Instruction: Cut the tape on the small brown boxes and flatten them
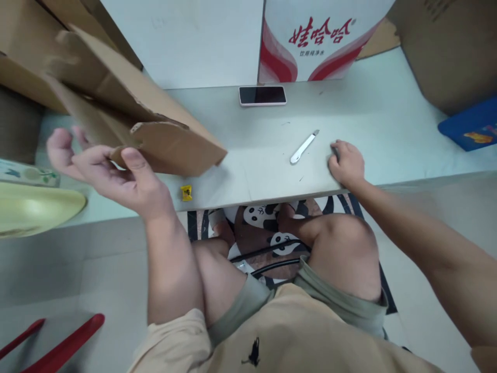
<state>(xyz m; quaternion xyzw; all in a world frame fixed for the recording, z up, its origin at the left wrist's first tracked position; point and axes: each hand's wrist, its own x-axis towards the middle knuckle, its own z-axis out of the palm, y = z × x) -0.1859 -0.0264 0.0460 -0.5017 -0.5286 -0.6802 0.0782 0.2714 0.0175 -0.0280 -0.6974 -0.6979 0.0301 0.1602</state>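
Observation:
A brown cardboard box (pixel 171 147) with open, raised flaps stands tilted at the left of the white table, its upper end blurred. My left hand (pixel 120 173) is at its near edge, palm turned up, with the thumb and curled fingers against the cardboard. My right hand (pixel 347 165) rests on the table near the front edge, fingers curled in. Something small and dark shows at its fingertips, too little to name. Left of that hand lies a white craft knife (pixel 305 147) with its blade out. A small yellow wrapped piece (pixel 186 193) lies below the box.
A phone (pixel 263 96) lies at the back, before a white carton with red lettering (pixel 310 46). Brown cardboard (pixel 446 52) and a blue box (pixel 471 124) stand at the right. A pale yellow rounded object (pixel 39 207) sits at the left edge. Red bars (pixel 66 347) show lower left.

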